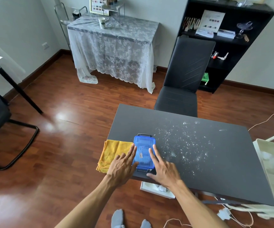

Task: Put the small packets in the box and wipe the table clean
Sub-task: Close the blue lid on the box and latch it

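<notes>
Seen from above, two bare hands flank a blue lidded box (pixel 144 153) near the near-left corner of a dark tabletop (pixel 215 175). The left hand (pixel 122 165) lies flat with fingers spread wide, its fingertips touching the box's left edge and its palm partly over a folded yellow cloth (pixel 115 151) lying just left of the box. The right hand (pixel 163 168) is likewise spread wide, fingers against the box's right edge, its thumb near the front latch. Neither grip closes on anything; both only press or steady. The lid is on, and pale shapes show faintly through it, probably the small packets, though that cannot be confirmed. No loose packets show on the tabletop. Beyond the right hand, white crumbs or powder (pixel 187 145) are scattered widely across the surface, so the wiping looks not yet done. The risks, as a judgement: the box sits close to the near edge, and a firm downward push to snap the latches could slide it toward the floor; dragging the cloth out while the left palm rests on it could also nudge the box. The box itself stands between the cloth and the mess. Farther off beyond the hands stands a black chair (pixel 184 83), and at the far right a white tray (pixel 264 155) borders the tabletop.
</notes>
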`<state>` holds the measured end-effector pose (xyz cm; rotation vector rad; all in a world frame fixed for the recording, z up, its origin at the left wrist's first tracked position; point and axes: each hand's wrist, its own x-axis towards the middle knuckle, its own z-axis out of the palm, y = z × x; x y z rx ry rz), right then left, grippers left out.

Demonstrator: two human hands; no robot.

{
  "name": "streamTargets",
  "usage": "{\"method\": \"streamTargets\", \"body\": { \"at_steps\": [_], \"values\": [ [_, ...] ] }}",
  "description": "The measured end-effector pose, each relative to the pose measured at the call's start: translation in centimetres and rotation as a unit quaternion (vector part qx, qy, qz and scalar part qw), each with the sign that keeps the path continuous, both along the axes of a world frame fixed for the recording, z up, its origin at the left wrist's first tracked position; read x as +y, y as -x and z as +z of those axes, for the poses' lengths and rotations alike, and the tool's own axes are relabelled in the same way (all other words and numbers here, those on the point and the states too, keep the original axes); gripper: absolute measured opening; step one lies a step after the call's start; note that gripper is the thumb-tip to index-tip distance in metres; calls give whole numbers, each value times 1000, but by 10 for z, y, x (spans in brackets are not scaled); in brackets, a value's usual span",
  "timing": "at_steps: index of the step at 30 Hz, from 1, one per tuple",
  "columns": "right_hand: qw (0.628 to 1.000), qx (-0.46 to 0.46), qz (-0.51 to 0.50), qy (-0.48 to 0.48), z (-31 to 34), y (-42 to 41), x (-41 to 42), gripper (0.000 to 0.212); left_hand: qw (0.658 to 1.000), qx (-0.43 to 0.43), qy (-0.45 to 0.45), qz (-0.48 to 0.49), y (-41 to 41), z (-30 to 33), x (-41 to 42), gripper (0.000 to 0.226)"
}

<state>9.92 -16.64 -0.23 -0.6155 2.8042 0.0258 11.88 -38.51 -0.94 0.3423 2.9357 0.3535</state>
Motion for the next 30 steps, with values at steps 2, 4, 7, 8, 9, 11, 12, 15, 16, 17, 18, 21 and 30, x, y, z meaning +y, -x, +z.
{"method": "streamTargets", "body": {
  "at_steps": [2,4,7,8,9,11,12,15,16,17,18,21,30],
  "values": [
    [1000,9,6,-6,-1,1,0,109,1000,-4,-2,1,-1,-1,0,68],
    [1000,15,15,-13,1,2,1,105,1000,-6,0,-1,-2,-1,-1,67],
    [999,48,10,-16,9,1,4,100,1000,-11,3,-3,0,-1,-1,67],
    [998,55,10,-16,11,-1,5,101,1000,-15,4,-3,0,-1,-1,67],
    [998,66,18,-17,11,-2,5,103,1000,-17,5,-3,0,0,-1,67],
    [996,85,36,-19,8,-4,3,111,1000,-20,9,-3,0,0,0,67],
    [995,88,39,-18,7,-4,2,112,1000,-20,12,-3,1,0,0,67],
    [995,87,41,-2,7,-3,0,110,1000,-21,12,-8,1,3,0,67],
    [996,81,47,-1,8,-3,0,109,1000,-20,14,-11,0,4,0,67],
    [995,77,56,-2,9,-3,1,108,1000,-20,18,-15,-1,5,-1,68],
    [995,79,65,-3,9,-2,2,107,999,-20,22,-19,-2,5,-2,68],
    [995,74,73,-5,10,-4,9,106,999,-18,25,-29,-2,6,-3,68],
    [998,20,64,14,6,5,21,87,994,-57,-78,-50,-4,18,-7,70]
  ]
}}
